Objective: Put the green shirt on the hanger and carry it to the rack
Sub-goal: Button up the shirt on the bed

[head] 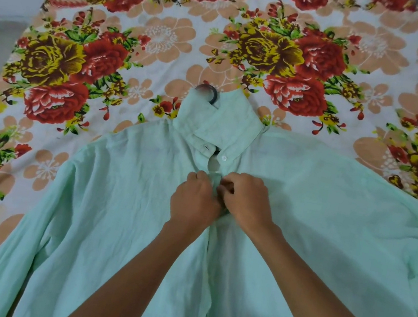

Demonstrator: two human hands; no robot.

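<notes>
- Floral bedsheet (167, 39) works as the flat surface, green shirt (109, 210) spread front-up on it.
- hanger (209, 94) hook pokes out past the collar, so it's already inside.
- left hand (194, 200) and right hand (247, 198) pinch the placket shut between closed fingers (224, 189), probably buttoning so it won't slip off.

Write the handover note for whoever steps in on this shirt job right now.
Left hand and right hand: both pinch the placket of the green shirt, apparently fastening a button below the collar.
Shirt lies flat, front up, on the floral bedsheet.
Hanger hook pokes out of the collar, so the hanger seems to be inside.
Left: finish the button, lift by the hook, carry to the rack, which is not in view.
</notes>
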